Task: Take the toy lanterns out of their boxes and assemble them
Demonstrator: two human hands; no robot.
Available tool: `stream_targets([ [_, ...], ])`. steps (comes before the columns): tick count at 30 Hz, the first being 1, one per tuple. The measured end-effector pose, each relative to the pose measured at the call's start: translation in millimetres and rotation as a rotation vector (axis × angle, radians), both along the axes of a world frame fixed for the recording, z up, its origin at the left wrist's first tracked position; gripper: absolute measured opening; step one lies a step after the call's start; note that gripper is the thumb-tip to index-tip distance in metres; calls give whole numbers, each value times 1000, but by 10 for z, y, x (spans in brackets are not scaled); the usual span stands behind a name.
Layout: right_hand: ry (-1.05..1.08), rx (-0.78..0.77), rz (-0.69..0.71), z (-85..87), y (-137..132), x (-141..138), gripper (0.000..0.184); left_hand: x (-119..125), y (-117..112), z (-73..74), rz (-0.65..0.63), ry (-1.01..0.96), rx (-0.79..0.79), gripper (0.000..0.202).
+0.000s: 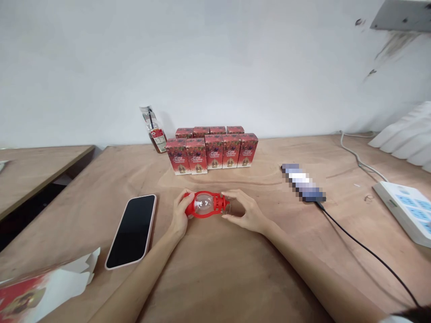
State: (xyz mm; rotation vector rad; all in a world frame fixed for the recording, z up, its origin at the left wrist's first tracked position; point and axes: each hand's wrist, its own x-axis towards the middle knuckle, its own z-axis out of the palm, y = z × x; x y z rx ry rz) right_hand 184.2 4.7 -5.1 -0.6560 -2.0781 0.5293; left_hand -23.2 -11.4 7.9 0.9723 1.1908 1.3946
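A small red toy lantern (204, 204) with a clear globe lies on its side between my two hands, just above or on the table. My left hand (181, 213) is closed around the red base. At the other end my right hand (247, 211) curves around the cap, thumb on the near side and fingers on the far side, fingertips at its edges. The lantern's thin wire handle (229, 208) shows in the gap before my right palm.
Several red Christmas boxes (214, 152) stand in two rows behind the lantern, beside a bottle (158, 139). A phone (132, 231) lies left, near a torn box (50, 287). To the right are a cabled phone (303, 181) and a power strip (404, 211).
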Motion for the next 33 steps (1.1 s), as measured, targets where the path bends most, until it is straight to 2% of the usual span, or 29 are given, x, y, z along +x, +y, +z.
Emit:
stream_targets([
  [6, -44, -32, 1, -6, 5, 34, 55, 15, -25, 7, 52, 13, 32, 29],
  [14, -11, -36, 33, -14, 14, 34, 59, 8, -19, -6, -20, 26, 15, 28],
  [22, 14, -75, 43, -7, 16, 29, 60, 9, -19, -9, -6, 6, 13, 30],
  [33, -90, -77, 75, 2, 16, 52, 58, -1, -37, -64, 26, -30, 87, 27],
])
